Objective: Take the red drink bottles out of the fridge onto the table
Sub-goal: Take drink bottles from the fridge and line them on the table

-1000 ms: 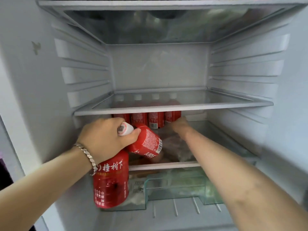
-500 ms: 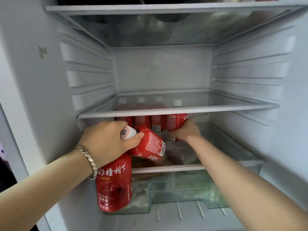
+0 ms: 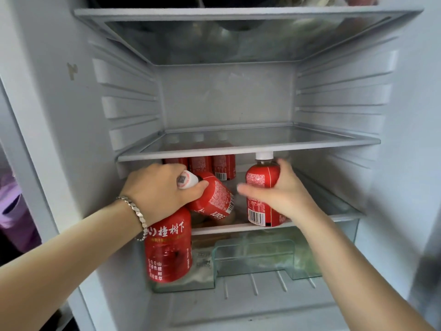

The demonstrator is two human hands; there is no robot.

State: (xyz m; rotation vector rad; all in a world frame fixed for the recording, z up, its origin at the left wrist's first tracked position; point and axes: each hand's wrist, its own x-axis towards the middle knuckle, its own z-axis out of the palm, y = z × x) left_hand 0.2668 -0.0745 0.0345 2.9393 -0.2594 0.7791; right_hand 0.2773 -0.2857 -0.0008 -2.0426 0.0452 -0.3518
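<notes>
My left hand (image 3: 160,189) grips two red drink bottles by their necks. One bottle (image 3: 168,252) hangs upright below the hand, the other bottle (image 3: 212,197) tilts to the right with its white cap by my thumb. My right hand (image 3: 279,192) holds a third red bottle (image 3: 261,180) upright at the front of the lower fridge shelf (image 3: 219,228), its white cap just under the glass shelf above. Three more red bottles (image 3: 211,166) stand in a row at the back of that shelf.
A bare glass shelf (image 3: 248,149) sits directly above the bottles. A clear crisper drawer (image 3: 253,256) lies below. Another glass shelf (image 3: 238,13) with dark items on it is at the top. Fridge walls close in left and right.
My right hand has closed round a bottle from the back row and pulled it forward to the shelf's front edge. My left hand has kept its two bottles almost still.
</notes>
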